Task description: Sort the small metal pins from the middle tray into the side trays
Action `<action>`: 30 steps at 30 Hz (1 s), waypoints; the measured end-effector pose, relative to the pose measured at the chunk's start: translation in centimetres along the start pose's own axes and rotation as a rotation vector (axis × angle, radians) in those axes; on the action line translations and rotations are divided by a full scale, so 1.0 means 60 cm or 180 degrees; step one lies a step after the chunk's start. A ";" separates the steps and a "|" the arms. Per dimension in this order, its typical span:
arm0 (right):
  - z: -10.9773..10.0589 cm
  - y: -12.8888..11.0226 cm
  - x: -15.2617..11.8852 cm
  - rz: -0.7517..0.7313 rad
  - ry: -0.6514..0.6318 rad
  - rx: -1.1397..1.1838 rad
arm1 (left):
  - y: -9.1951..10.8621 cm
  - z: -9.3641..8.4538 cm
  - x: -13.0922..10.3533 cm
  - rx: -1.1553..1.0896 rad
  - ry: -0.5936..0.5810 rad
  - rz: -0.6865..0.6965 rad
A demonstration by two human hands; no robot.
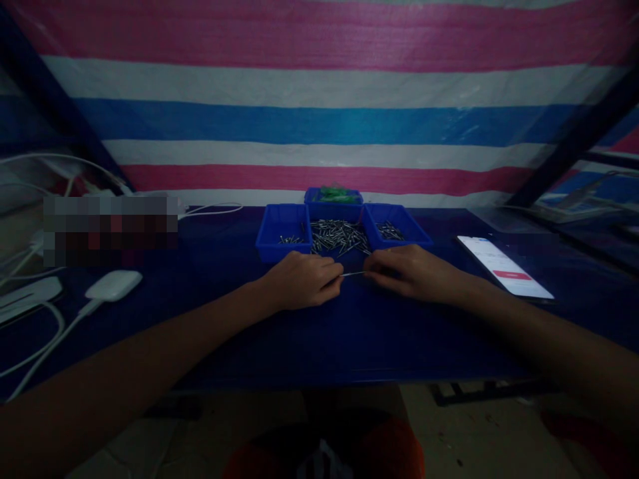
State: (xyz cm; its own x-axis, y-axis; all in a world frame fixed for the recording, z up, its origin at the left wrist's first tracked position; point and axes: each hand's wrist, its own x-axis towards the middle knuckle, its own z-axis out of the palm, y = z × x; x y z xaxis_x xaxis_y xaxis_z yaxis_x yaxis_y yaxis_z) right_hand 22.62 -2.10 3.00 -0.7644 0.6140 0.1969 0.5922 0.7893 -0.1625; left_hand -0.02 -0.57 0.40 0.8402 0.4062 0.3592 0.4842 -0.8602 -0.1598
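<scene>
My left hand (307, 279) is closed, its fingertips pinching one end of a thin, pale metal pin (354, 273). The pin's other end meets the pinched thumb and fingers of my right hand (409, 271). Both hands are low over the blue table, just in front of a loose pile of small metal pins (339, 236). Left of the pile stands a blue bin (268, 229) with several small metal pieces (291, 240) in it. On the right, another blue bin (409, 226) holds similar pieces (390, 231). The exact shape of the pieces is too small and dark to tell.
A third blue bin (310, 197) with green plastic (335, 194) stands behind the pile. To the right lies a lit phone (504, 267). A white charger (114, 286) and cables (47, 362) lie on the left. A striped sheet (319, 126) hangs behind the table (309, 352).
</scene>
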 end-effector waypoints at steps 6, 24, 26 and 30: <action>0.001 -0.001 -0.001 -0.0005 -0.0057 0.0046 | -0.001 0.002 0.000 0.0069 0.0118 0.0100; 0.007 0.007 -0.001 -0.0074 -0.0292 0.0142 | 0.001 0.002 -0.002 0.0253 0.0006 0.0351; 0.006 0.007 -0.001 -0.0072 -0.0284 0.0133 | 0.001 0.000 -0.002 0.0243 -0.0012 0.0328; 0.004 0.005 0.000 -0.0027 -0.0249 0.0052 | 0.003 -0.002 0.001 0.0158 -0.0114 0.0137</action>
State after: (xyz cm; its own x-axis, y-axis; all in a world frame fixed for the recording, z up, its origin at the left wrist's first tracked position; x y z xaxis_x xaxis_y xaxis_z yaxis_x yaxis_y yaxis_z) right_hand 22.70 -1.87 2.70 -0.7873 0.6043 0.1224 0.5817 0.7939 -0.1771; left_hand 0.06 -0.74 0.52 0.8684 0.3806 0.3180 0.4580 -0.8613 -0.2201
